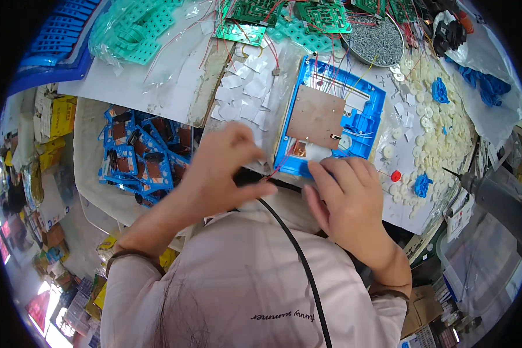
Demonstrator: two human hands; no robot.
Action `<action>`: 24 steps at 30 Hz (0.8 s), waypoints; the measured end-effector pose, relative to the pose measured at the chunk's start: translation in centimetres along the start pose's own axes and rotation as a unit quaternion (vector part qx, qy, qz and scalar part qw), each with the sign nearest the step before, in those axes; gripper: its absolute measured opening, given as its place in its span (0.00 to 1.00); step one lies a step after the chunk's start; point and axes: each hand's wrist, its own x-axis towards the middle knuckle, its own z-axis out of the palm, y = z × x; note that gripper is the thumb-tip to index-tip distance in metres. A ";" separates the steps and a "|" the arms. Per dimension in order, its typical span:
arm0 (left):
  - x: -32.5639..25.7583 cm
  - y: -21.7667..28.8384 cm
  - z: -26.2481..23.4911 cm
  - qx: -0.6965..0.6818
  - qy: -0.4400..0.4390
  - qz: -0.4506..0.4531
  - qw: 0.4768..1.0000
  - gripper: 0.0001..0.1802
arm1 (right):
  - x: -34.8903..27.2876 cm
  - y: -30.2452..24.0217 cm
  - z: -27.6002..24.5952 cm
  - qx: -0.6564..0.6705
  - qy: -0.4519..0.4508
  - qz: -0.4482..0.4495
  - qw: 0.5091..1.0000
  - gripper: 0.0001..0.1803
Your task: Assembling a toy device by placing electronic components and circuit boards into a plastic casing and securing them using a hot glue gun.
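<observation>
A blue plastic housing (282,152) lies tilted in front of me, with a brown circuit board (316,116) over its middle and thin wires around it. My right hand (351,194) grips the housing's near edge, fingers bent over it and thumb at the front. Just left of that edge is my left hand (220,165), slightly blurred, thumb and index finger apart with nothing visible between them. Thin red wires (278,169) run from the housing toward the left thumb. Inside the housing, a white round part (345,142) shows near the right side.
Blue assemblies with brown boards (148,153) fill a pale bin at left. White squares (252,87) lie behind my left hand. Green circuit boards (325,16) and a bowl of screws (377,40) stand at back. White discs (432,133) spread rightward, near a dark tool (484,188).
</observation>
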 end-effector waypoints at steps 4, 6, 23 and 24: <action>-0.6 -0.3 1.4 -0.037 -0.011 0.045 0.998 0.09 | 1.2 0.6 0.6 0.000 0.027 -0.025 0.999 0.26; 0.1 -0.2 0.5 -0.145 0.041 -0.018 0.988 0.05 | 1.2 0.9 1.0 -0.009 0.024 -0.020 0.999 0.26; 5.4 0.3 0.5 -0.427 0.077 -0.077 0.898 0.06 | 1.6 0.9 0.3 -0.030 -0.091 -0.045 0.994 0.39; 5.3 0.6 0.3 -0.438 0.049 -0.116 0.890 0.07 | 1.6 1.1 0.1 -0.007 -0.096 -0.042 0.995 0.39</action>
